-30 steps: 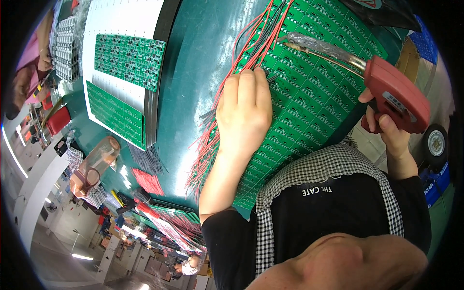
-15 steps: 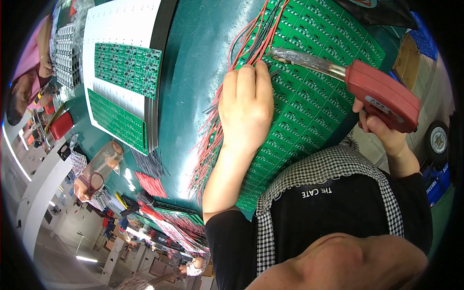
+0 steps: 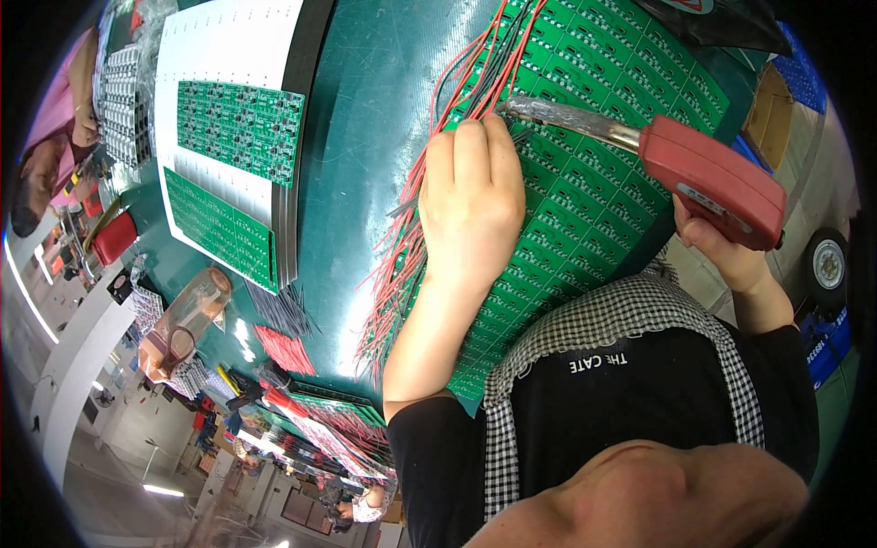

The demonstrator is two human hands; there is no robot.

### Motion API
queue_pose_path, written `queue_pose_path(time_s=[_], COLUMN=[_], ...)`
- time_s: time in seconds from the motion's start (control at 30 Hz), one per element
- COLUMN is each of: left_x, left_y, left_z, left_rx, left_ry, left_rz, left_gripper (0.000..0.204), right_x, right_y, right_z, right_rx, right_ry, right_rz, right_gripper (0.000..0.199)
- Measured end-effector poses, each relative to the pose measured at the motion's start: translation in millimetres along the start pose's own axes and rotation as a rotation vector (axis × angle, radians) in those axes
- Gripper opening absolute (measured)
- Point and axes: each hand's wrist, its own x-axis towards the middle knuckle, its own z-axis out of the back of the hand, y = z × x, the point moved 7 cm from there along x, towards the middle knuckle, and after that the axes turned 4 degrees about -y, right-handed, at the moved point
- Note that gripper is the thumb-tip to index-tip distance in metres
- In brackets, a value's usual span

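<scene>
The left hand (image 3: pixel 470 205) lies flat, fingers together and gripping nothing, on the large green panel of small circuit boards (image 3: pixel 585 196) covering the near right of the dark green table (image 3: pixel 365 119); thin red and black wires (image 3: pixel 402 256) trail along the panel's left edge. The right hand (image 3: pixel 722 251) grasps the red-handled soldering gun (image 3: pixel 708 178), its metal tip beside the left fingertips; far left, a white flat tray (image 3: pixel 228 46) holds two smaller green circuit board panels (image 3: pixel 239 128).

You're looking at a large green circuit-board panel (image 3: pixel 585 196) lying flat, red and black wires (image 3: pixel 411 228) trailing off its left edge. A red-handled soldering iron (image 3: pixel 703 178) (metal tip pointing left) is hovering over its top.
</scene>
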Motion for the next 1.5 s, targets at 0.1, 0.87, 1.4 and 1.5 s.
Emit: queue_pose_path(time_s=[0.1,0.87,1.4,1.5], left_x=[0.4,17.1,16.0,17.0], left_y=[-0.1,-5.4,-4.7,-3.0], left_z=[0.1,-6.0,-6.9,-7.0], left_rx=[0.025,-0.026,-0.040,-0.046], left_ry=[0.011,0.014,-0.021,-0.006], left_rz=[0.019,0.032,-0.027,0.048], left_gripper=[0.026,0.029,0.031,0.030], right_x=[2.7,6.4,8.0,7.5], right_y=[9.5,17.0,11.5,10.4], right_z=[-3.6,14.4,9.5,10.3], right_rx=[0.059,0.155,0.176,0.135], right_ry=[0.050,-0.078,-0.040,-0.015], right_rz=[0.032,0.103,-0.010,-0.031], right_gripper=[0.041,0.038,0.034,0.031])
